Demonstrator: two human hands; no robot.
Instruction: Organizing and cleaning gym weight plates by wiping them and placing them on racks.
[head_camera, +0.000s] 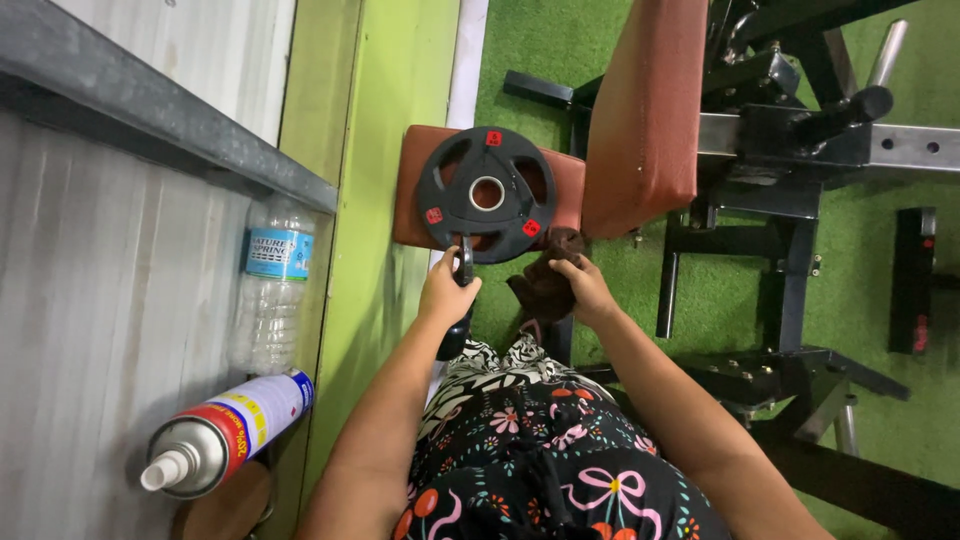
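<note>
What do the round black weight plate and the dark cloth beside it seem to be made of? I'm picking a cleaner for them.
The weight plate, gripped at its rim by the left hand, looks rubber-coated: matte black, with a pale metal-looking centre ring. The cloth in the right hand looks like soft brown fabric, bunched into folds.

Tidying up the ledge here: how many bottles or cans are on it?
2: a clear plastic water bottle against the wall, and a spray can nearer the camera. Others may lie outside the view.
</note>
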